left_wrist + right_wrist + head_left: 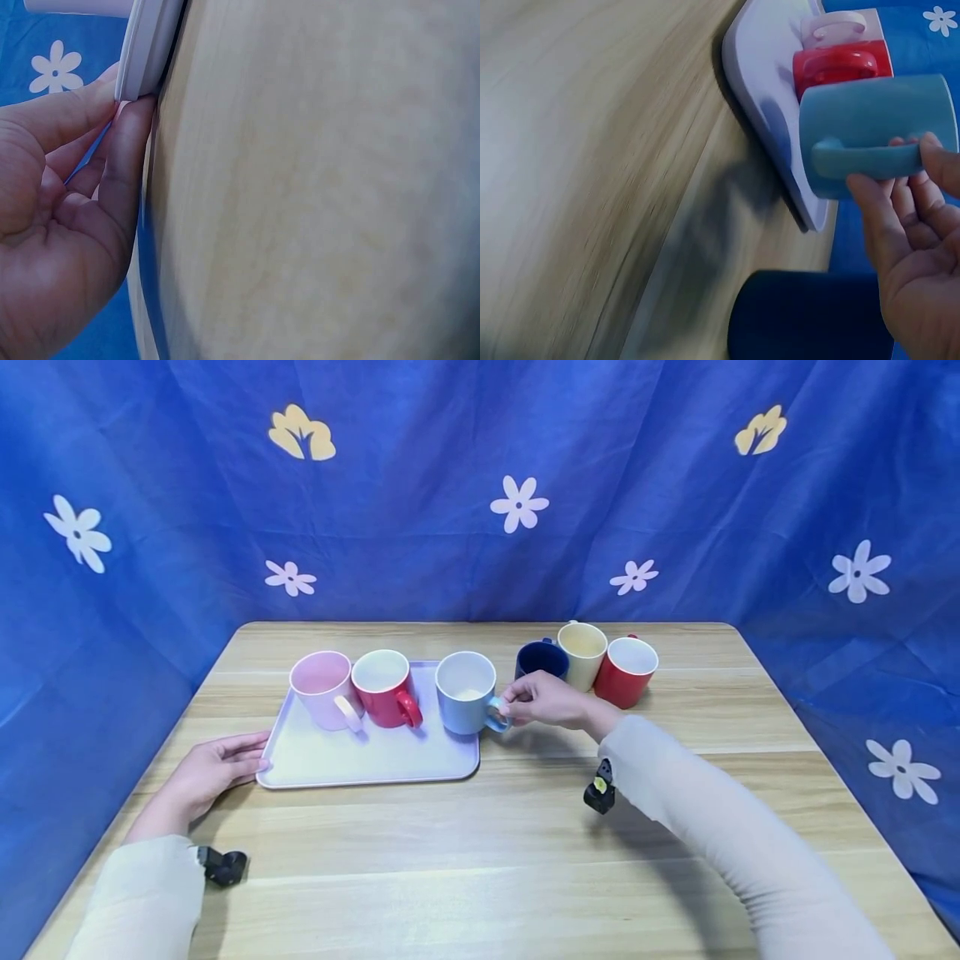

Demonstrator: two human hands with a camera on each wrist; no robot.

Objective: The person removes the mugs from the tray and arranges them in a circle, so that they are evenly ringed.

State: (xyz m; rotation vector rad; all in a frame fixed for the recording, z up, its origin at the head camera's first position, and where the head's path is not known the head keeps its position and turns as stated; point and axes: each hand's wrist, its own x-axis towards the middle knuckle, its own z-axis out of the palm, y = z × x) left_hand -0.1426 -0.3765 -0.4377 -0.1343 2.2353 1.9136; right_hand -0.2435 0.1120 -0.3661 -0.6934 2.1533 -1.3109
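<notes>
My right hand pinches the handle of a light blue mug, thumb on one side and fingers on the other. The mug is upright over the right end of a pale lilac tray; I cannot tell whether its base touches. On the tray stand a pink mug at the left and a red mug beside it, both upright. At the tray's near left corner, my left hand grips the rim between thumb and forefinger, as the left wrist view shows.
Right of the tray, a dark blue mug, a cream mug and another red mug stand close together on the wooden table. A blue flowered curtain hangs behind the table and at both sides.
</notes>
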